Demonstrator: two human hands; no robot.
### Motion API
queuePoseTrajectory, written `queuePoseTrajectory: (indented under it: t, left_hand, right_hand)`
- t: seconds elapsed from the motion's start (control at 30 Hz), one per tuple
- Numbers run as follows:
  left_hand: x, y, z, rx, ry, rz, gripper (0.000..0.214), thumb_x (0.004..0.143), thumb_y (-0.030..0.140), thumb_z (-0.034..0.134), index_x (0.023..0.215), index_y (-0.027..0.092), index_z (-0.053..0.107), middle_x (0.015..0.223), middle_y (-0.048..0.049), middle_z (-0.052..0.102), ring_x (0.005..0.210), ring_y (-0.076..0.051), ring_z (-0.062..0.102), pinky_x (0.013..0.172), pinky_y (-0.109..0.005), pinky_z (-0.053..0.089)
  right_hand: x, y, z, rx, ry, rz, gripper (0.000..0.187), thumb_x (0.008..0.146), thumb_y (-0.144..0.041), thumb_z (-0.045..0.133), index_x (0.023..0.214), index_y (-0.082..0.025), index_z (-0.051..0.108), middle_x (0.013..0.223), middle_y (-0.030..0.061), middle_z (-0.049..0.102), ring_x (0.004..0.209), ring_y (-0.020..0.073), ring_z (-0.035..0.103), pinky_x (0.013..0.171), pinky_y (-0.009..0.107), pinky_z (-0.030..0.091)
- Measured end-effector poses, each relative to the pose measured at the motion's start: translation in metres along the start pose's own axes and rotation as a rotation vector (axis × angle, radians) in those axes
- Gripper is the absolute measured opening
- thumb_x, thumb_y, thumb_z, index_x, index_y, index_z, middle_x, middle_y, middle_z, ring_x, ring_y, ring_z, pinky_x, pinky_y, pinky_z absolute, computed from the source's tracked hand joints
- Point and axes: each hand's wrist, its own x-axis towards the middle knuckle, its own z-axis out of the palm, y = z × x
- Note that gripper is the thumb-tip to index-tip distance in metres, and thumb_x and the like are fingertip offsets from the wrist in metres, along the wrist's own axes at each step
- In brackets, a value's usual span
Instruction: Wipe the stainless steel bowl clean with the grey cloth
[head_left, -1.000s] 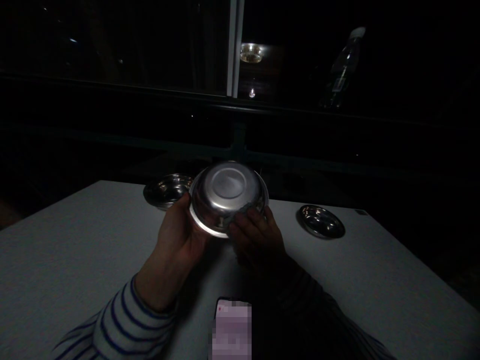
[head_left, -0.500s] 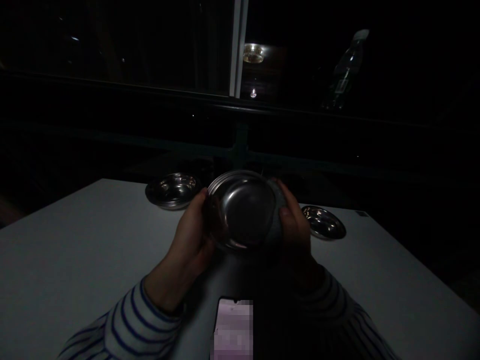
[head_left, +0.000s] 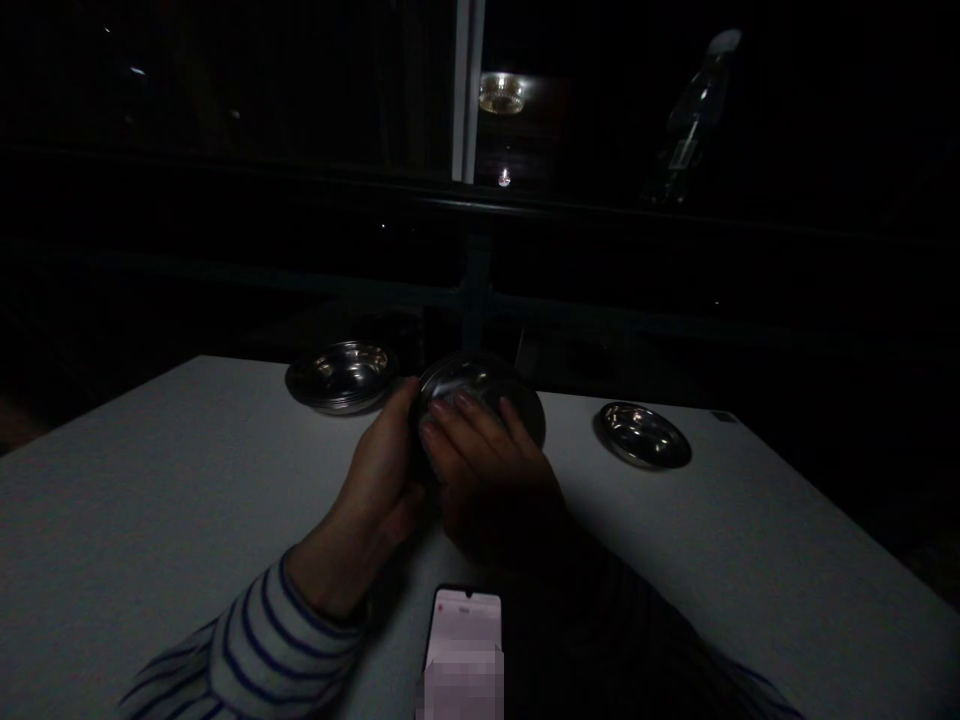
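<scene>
A round stainless steel bowl (head_left: 487,382) is tilted between my hands, just above the white table (head_left: 150,480). My left hand (head_left: 375,470) grips its left rim, and my right hand (head_left: 487,470) lies with its fingers across the bowl's near side. The lower part of the bowl is hidden behind my fingers and in shadow. Two similar steel bowls stand apart from my hands: a stack (head_left: 341,377) behind my left hand and a single one (head_left: 643,435) to the right.
A smartphone (head_left: 463,640) with a lit, partly blurred screen lies on the table near its front, between my forearms. Beyond the table's far edge is a dark window with a reflected ceiling lamp (head_left: 501,93) and a plastic bottle (head_left: 694,120).
The held bowl has dropped lower and turned, its underside no longer facing me. My right hand has moved from the bowl's right side across its front.
</scene>
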Motion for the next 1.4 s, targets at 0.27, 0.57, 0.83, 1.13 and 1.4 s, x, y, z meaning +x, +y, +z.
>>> queuePoseTrajectory:
  t: [0.27, 0.57, 0.83, 1.13, 1.4]
  left_hand:
    - [0.003, 0.005, -0.002, 0.042, -0.048, 0.069, 0.017, 0.080, 0.019, 0.048, 0.070, 0.015, 0.062, 0.054, 0.0019, 0.062, 0.047, -0.009, 0.057, 0.045, -0.017, 0.044]
    - [-0.002, -0.011, -0.001, 0.157, -0.023, -0.015, 0.029, 0.079, 0.038, 0.051, 0.071, 0.014, 0.064, 0.058, -0.0023, 0.066, 0.051, -0.013, 0.060, 0.049, -0.022, 0.046]
    - [-0.005, -0.012, -0.002, 0.128, -0.089, -0.164, 0.043, 0.081, 0.048, 0.043, 0.056, 0.017, 0.058, 0.042, -0.0016, 0.055, 0.048, -0.016, 0.059, 0.047, -0.024, 0.044]
    - [0.002, -0.003, -0.004, 0.046, -0.119, -0.042, 0.039, 0.084, 0.042, 0.039, 0.070, 0.015, 0.064, 0.055, -0.0018, 0.063, 0.058, -0.015, 0.063, 0.057, -0.023, 0.049]
    - [-0.004, -0.014, 0.000, 0.195, -0.085, -0.145, 0.048, 0.080, 0.053, 0.041, 0.059, 0.014, 0.061, 0.043, -0.0012, 0.056, 0.040, -0.012, 0.053, 0.042, -0.023, 0.042]
  right_hand:
    - [-0.005, 0.034, -0.006, 0.171, 0.024, 0.298, 0.048, 0.086, -0.021, 0.028, 0.131, -0.007, 0.036, 0.136, 0.0156, 0.040, 0.132, 0.0218, 0.026, 0.108, 0.047, 0.022]
    - [-0.004, 0.043, -0.008, 0.327, 0.109, 0.551, 0.040, 0.087, -0.023, 0.028, 0.116, -0.008, 0.051, 0.117, 0.0132, 0.056, 0.112, 0.0189, 0.049, 0.100, 0.038, 0.036]
    - [0.002, 0.010, -0.004, 0.119, -0.091, 0.144, 0.037, 0.086, -0.024, 0.033, 0.112, -0.012, 0.055, 0.117, 0.0081, 0.059, 0.116, 0.0189, 0.045, 0.109, 0.042, 0.017]
    - [-0.009, 0.007, 0.012, 0.044, -0.072, -0.069, 0.040, 0.083, -0.022, 0.037, 0.119, -0.012, 0.051, 0.123, 0.0093, 0.055, 0.122, 0.0195, 0.040, 0.111, 0.045, 0.010]
    - [0.003, 0.029, -0.013, 0.215, -0.081, 0.338, 0.039, 0.087, -0.024, 0.028, 0.112, -0.012, 0.055, 0.119, 0.0094, 0.058, 0.115, 0.0179, 0.048, 0.109, 0.042, 0.018]
